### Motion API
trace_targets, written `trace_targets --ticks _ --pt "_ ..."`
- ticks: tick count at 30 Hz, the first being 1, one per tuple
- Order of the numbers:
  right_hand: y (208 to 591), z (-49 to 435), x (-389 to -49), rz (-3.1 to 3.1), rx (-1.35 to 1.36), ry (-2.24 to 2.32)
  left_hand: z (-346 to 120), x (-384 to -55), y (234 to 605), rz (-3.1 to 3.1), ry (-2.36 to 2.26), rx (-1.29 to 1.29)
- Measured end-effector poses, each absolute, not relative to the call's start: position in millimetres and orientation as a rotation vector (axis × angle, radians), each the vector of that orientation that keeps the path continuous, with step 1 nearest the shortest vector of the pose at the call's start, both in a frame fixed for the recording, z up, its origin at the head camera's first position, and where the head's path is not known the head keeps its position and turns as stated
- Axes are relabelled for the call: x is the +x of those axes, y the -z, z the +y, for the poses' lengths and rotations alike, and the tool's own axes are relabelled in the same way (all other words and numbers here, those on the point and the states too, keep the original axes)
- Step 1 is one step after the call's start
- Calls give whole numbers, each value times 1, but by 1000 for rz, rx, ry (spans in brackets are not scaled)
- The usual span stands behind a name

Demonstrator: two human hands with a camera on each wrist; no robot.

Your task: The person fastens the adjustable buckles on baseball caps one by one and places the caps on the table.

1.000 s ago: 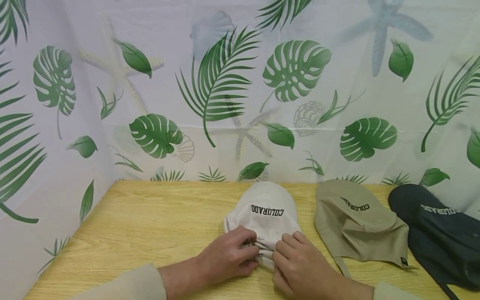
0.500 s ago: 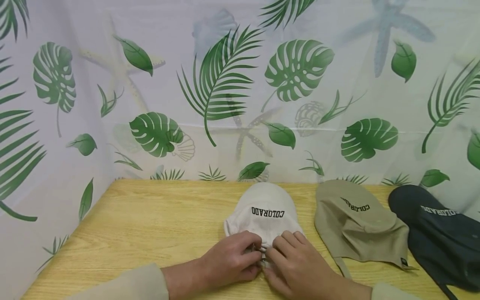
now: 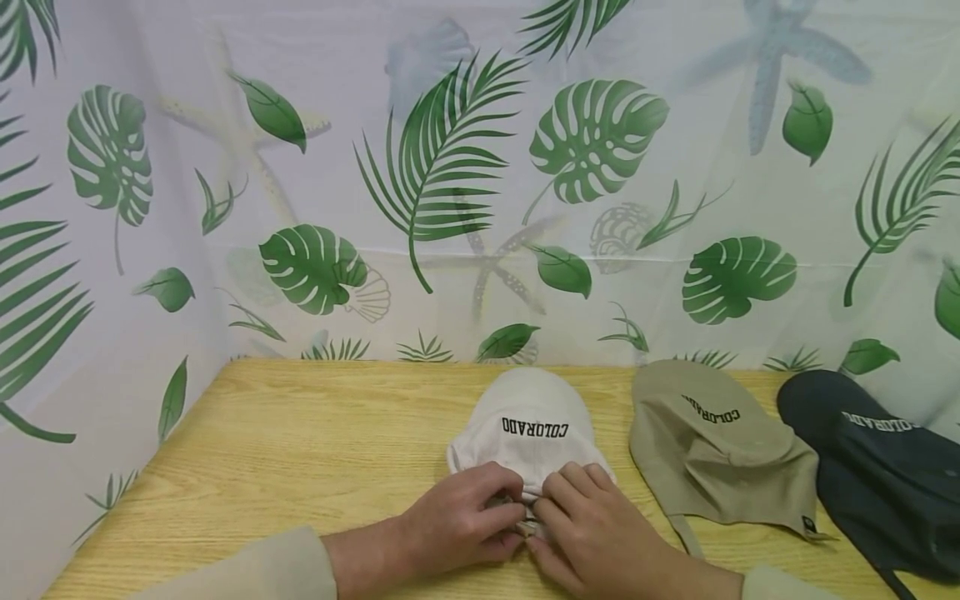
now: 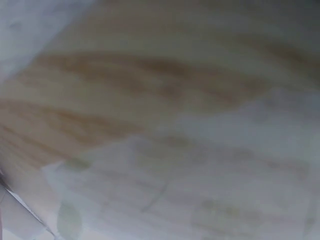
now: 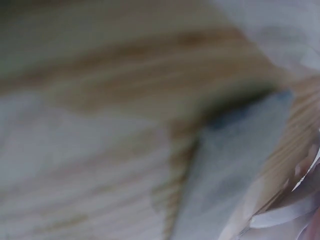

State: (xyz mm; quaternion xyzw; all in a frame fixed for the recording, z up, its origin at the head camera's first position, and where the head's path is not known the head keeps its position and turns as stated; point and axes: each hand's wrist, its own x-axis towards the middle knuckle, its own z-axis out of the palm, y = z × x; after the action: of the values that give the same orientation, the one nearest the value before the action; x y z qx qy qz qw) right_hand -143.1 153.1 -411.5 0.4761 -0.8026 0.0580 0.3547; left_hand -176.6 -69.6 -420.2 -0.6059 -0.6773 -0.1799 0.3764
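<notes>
A white baseball cap (image 3: 528, 396) with black COLORADO lettering lies on the wooden table in the head view, its lettering upside down to me. At its near edge, my left hand (image 3: 465, 515) pinches the gathered fabric from the left with curled fingers. My right hand (image 3: 600, 525) grips the same edge from the right, fingertips almost meeting the left ones. A bit of the cap's back strap (image 3: 528, 528) shows between the fingertips; the rest of it is hidden by the hands. Both wrist views are badly blurred and show mostly wood grain and pale patches.
Right of the white cap lies a khaki cap (image 3: 712, 450), its strap trailing toward me. Beyond it is a dark navy cap (image 3: 885, 467) at the right edge. The wooden table (image 3: 300, 442) ends at a leaf-printed curtain (image 3: 465, 167) behind and on the left.
My hands have come closer together at the white cap's near edge, drawing the fabric between them inward. The cap has shifted very slightly toward me. The other caps have not moved.
</notes>
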Motion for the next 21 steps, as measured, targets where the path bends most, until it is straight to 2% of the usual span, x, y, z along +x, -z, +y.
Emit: trace_targets --ticks 21 --pt "412 152 -143 -2064 1251 -126 -68 -177 421 -1768 421 -1527"
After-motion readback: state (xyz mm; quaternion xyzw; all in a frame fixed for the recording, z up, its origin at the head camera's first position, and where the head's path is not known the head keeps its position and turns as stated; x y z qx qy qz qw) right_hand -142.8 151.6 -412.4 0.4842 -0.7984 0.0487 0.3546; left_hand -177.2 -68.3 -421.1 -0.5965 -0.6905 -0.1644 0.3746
